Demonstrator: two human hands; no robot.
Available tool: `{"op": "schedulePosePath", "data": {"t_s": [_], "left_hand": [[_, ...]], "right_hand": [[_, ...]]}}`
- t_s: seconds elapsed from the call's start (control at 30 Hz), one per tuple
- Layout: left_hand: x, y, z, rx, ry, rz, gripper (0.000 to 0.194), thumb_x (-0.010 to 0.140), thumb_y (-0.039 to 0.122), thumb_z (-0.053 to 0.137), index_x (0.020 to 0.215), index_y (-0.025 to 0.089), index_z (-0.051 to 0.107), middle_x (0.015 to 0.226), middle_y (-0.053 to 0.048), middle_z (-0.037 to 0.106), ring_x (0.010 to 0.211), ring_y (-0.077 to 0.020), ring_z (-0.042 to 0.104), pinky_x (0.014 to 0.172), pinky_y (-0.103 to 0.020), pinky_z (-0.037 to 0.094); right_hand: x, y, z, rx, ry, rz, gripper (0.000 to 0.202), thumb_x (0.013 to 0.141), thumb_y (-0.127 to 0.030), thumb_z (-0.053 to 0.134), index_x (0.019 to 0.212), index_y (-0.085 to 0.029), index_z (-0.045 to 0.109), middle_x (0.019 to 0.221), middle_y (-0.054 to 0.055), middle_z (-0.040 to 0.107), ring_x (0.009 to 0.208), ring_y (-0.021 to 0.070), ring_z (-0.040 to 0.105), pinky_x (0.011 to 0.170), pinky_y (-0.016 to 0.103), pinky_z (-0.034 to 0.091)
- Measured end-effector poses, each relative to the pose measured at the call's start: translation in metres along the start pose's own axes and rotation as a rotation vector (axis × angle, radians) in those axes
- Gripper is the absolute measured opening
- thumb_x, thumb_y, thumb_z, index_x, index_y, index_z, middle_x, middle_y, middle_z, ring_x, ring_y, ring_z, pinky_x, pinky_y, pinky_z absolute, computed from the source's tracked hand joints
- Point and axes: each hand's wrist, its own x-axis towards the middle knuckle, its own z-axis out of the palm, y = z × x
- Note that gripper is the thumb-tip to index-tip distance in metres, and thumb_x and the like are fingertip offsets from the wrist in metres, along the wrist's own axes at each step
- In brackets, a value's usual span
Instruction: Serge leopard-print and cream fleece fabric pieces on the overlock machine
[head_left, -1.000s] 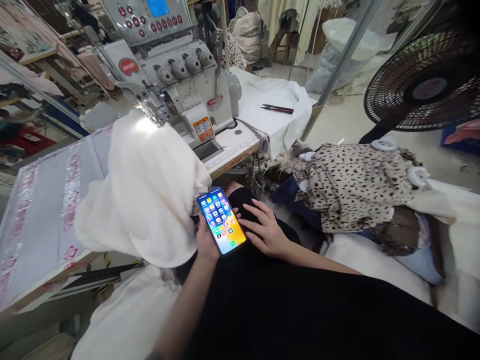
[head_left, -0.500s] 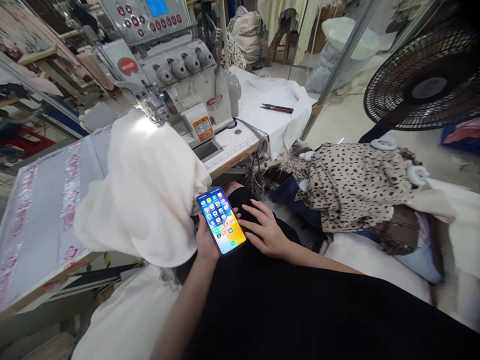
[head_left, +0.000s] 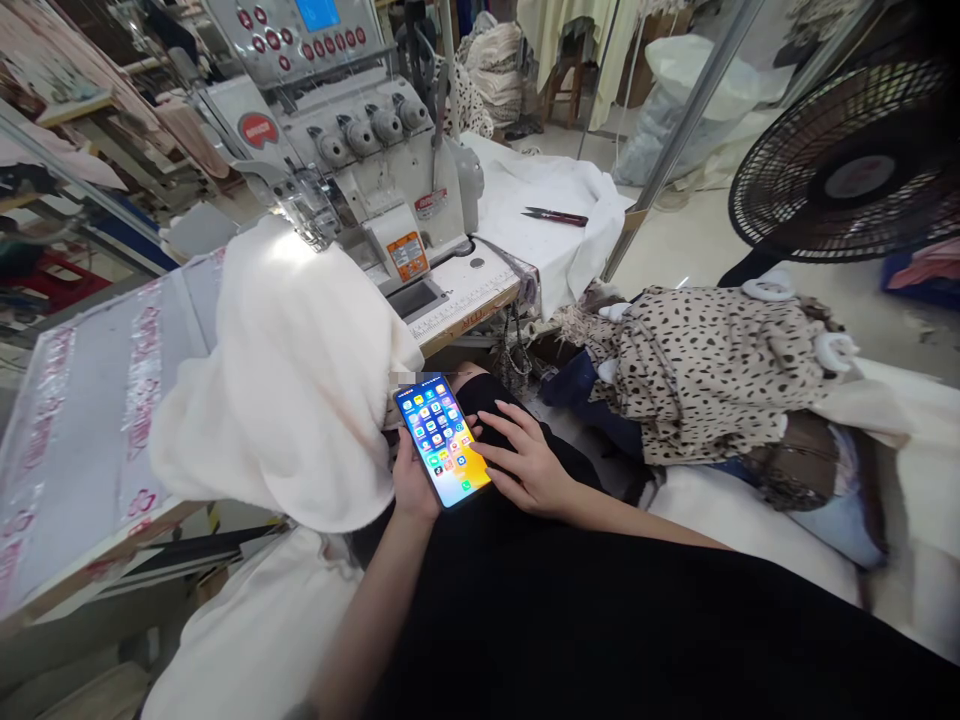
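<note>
A smartphone (head_left: pixel 444 440) with a lit screen full of app icons rests in my left hand (head_left: pixel 415 482), whose fingers wrap round it from below and behind. My right hand (head_left: pixel 531 468) is at the phone's right edge, fingers spread, with fingertips over or just beside the screen; whether one touches the glass I cannot tell. Left of the phone, a cream fleece cloth (head_left: pixel 292 390) hangs over the table from under the needle area of a sewing machine (head_left: pixel 382 170), whose lamp shines on the cloth.
Thread snips (head_left: pixel 555 216) lie on white cloth (head_left: pixel 510 180) right of the machine. A black fan (head_left: pixel 847 170) stands at the right, above a pile of spotted fabric (head_left: pixel 697 360). A table with taped plastic covering (head_left: pixel 97 410) extends left. A metal pole (head_left: pixel 682 130) rises behind.
The fingers of my right hand have shifted slightly up and left over the phone. The phone, my left hand and the cloth stay nearly where they were.
</note>
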Motion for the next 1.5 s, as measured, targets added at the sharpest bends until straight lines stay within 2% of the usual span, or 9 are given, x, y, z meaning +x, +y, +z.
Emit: {"op": "schedulePosePath", "data": {"t_s": [0.3, 0.4, 0.57, 0.73, 0.97, 1.27, 1.5], "left_hand": [[0.002, -0.003, -0.005, -0.028, 0.039, -0.010, 0.060, 0.082, 0.059, 0.030, 0.109, 0.013, 0.057, 0.116, -0.013, 0.055, 0.117, -0.0307, 0.042, 0.099, -0.048, 0.031], [0.001, -0.003, -0.004, -0.022, 0.018, -0.022, 0.062, 0.082, 0.060, 0.030, 0.112, 0.012, 0.055, 0.117, -0.014, 0.054, 0.117, -0.0307, 0.042, 0.099, -0.048, 0.031], [-0.001, -0.002, -0.001, -0.025, -0.028, -0.026, 0.066, 0.084, 0.058, 0.026, 0.120, 0.008, 0.048, 0.116, -0.017, 0.054, 0.115, -0.0309, 0.044, 0.098, -0.049, 0.031], [0.000, -0.003, -0.001, -0.013, -0.006, 0.028, 0.063, 0.085, 0.056, 0.025, 0.120, 0.010, 0.048, 0.113, -0.017, 0.057, 0.114, -0.0306, 0.045, 0.097, -0.048, 0.032], [-0.002, -0.003, -0.006, -0.015, 0.003, 0.027, 0.059, 0.084, 0.055, 0.029, 0.121, 0.012, 0.048, 0.115, -0.016, 0.056, 0.114, -0.0308, 0.046, 0.096, -0.048, 0.033], [0.001, -0.003, -0.007, -0.006, -0.039, 0.019, 0.062, 0.084, 0.056, 0.028, 0.123, 0.012, 0.046, 0.116, -0.016, 0.055, 0.112, -0.0316, 0.047, 0.095, -0.049, 0.034], [0.002, -0.004, -0.006, 0.006, -0.013, 0.029, 0.062, 0.085, 0.056, 0.027, 0.123, 0.011, 0.046, 0.117, -0.017, 0.054, 0.113, -0.0307, 0.046, 0.096, -0.047, 0.033]], "right_hand": [[0.007, -0.006, 0.005, -0.035, -0.123, 0.015, 0.041, 0.082, -0.036, 0.049, 0.121, -0.024, 0.052, 0.143, 0.007, 0.021, 0.131, 0.0331, 0.010, 0.103, 0.053, 0.021], [0.006, -0.005, 0.005, -0.025, -0.114, 0.032, 0.041, 0.083, -0.036, 0.047, 0.122, -0.024, 0.051, 0.143, 0.006, 0.019, 0.131, 0.0323, 0.010, 0.103, 0.053, 0.021], [0.002, -0.003, 0.001, -0.011, -0.067, 0.053, 0.042, 0.084, -0.033, 0.043, 0.124, -0.020, 0.049, 0.142, 0.008, 0.023, 0.131, 0.0313, 0.012, 0.103, 0.052, 0.023], [-0.002, -0.001, 0.001, 0.006, -0.049, 0.072, 0.041, 0.084, -0.031, 0.043, 0.123, -0.018, 0.048, 0.140, 0.009, 0.027, 0.131, 0.0305, 0.015, 0.102, 0.051, 0.026], [-0.007, 0.000, 0.004, 0.039, -0.034, 0.093, 0.040, 0.084, -0.028, 0.045, 0.122, -0.017, 0.048, 0.138, 0.010, 0.032, 0.130, 0.0295, 0.018, 0.103, 0.050, 0.027], [-0.010, -0.001, 0.004, 0.084, -0.034, 0.046, 0.033, 0.083, -0.025, 0.048, 0.114, -0.018, 0.056, 0.136, 0.010, 0.034, 0.129, 0.0296, 0.020, 0.101, 0.049, 0.029], [-0.012, 0.002, 0.008, 0.247, -0.038, 0.191, 0.037, 0.087, -0.024, 0.043, 0.123, -0.019, 0.045, 0.132, 0.011, 0.039, 0.122, 0.0226, 0.035, 0.100, 0.042, 0.035]]}}
